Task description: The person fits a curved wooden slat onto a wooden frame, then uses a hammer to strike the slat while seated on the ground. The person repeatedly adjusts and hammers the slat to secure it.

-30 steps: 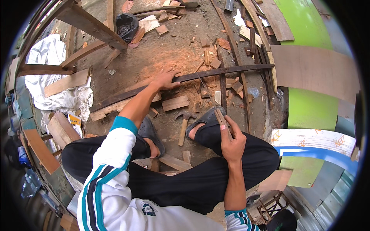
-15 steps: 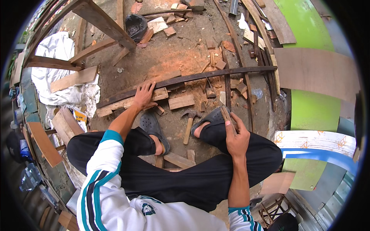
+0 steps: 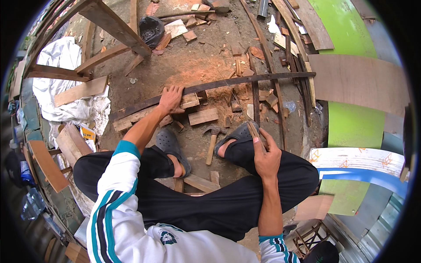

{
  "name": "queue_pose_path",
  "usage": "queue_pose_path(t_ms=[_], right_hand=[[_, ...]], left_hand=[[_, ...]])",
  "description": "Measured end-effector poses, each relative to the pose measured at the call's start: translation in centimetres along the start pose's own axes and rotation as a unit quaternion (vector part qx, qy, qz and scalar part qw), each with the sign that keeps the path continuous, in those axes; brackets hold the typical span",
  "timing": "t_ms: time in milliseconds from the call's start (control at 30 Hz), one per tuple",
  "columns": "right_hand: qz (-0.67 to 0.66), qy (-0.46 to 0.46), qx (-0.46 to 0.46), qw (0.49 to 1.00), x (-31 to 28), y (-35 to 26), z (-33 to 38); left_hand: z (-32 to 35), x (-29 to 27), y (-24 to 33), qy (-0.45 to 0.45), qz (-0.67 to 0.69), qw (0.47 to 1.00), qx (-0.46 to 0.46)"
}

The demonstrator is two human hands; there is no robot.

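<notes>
A long dark wooden strip [image 3: 228, 82] lies across the ground in front of me, its left part over a lighter block of wood [image 3: 189, 101]. My left hand [image 3: 172, 100] is closed over the strip, fingers curled on its far edge. Above my right knee, my right hand [image 3: 266, 157] pinches a short, thin piece of wood [image 3: 253, 130] between thumb and fingers; its exact kind is unclear. Between my feet lies a claw hammer [image 3: 212, 147] with a wooden handle, touched by neither hand. A short wood block [image 3: 203, 117] rests just beyond the hammer.
A wooden frame [image 3: 116, 30] stands at the far left beside a white sheet [image 3: 57, 101]. A black bag [image 3: 151, 33] sits near it. Long battens [image 3: 267, 48] and scraps lie at the far right. Green panels [image 3: 353, 127] and plywood [image 3: 357, 81] line the right side.
My left hand has slid a little to the right along the dark strip, and its spread fingers have curled over it. My right hand still holds the small wood piece.
</notes>
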State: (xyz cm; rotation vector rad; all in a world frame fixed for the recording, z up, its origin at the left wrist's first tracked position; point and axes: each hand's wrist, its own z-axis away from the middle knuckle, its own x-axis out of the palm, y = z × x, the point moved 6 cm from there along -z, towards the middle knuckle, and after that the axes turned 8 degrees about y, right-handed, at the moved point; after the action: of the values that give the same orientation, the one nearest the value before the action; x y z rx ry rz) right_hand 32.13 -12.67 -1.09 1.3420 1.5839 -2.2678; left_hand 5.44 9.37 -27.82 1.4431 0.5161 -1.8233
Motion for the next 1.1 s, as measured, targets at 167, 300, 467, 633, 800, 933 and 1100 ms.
queue_pose_path(t_ms=[167,300,467,633,800,933,1100], right_hand=[[0.005,-0.005,0.012,1.0,-0.2,0.2,-0.1],[0.001,-0.004,0.018,1.0,-0.4,0.1,-0.2],[-0.008,-0.006,0.026,1.0,-0.7,-0.4,-0.3],[-0.007,-0.007,0.039,0.999,-1.2,-0.2,-0.1],[-0.028,-0.006,0.026,0.999,-1.0,-0.5,0.1],[-0.017,-0.003,0.032,0.999,-1.2,-0.1,0.0],[-0.028,0.005,0.011,1.0,-1.1,0.0,0.1]], left_hand=[[-0.2,-0.1,0.4,-0.002,0.044,0.999,0.032],[-0.1,-1.8,-0.2,0.033,0.144,0.989,0.008],[0.6,-1.7,1.1,0.019,0.092,0.996,0.007],[2.8,0.8,4.2,0.055,0.091,0.994,0.0],[3.0,3.2,3.1,0.177,-0.024,0.984,0.012],[2.4,2.7,2.4,0.096,0.102,0.99,0.022],[0.5,-0.4,-2.0,-0.01,0.161,0.987,0.026]])
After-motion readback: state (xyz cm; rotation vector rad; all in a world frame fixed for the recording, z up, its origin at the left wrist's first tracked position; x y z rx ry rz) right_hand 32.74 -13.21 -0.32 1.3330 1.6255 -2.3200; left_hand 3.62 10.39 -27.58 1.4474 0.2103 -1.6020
